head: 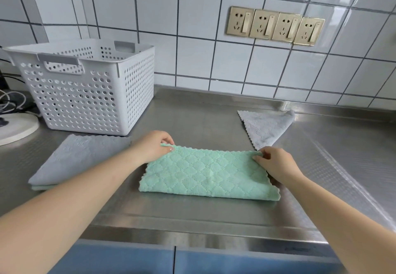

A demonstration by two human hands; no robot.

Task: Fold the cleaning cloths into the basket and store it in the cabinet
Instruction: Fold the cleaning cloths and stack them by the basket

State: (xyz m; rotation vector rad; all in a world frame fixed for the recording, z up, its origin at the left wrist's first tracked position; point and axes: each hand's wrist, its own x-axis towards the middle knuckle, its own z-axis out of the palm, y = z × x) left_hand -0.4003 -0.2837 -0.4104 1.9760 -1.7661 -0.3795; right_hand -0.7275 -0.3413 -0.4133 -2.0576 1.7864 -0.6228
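Steel counter [192,121] carries basket [85,89], green cloth [205,173], two grey cloths [265,128].

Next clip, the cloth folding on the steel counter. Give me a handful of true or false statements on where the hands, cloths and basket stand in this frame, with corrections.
1. Both hands pinch the far corners of the green cloth: left hand, right hand. True.
2. The green cloth lies opened out in a single layer. False: it is folded over, with the fold along its near edge.
3. The white basket stands at the back left of the counter. True.
4. A grey cloth hangs over the basket rim. False: one grey cloth lies flat at the right, and a grey folded cloth lies flat in front of the basket.
5. The four wall sockets all have plugs in them. False: none does.
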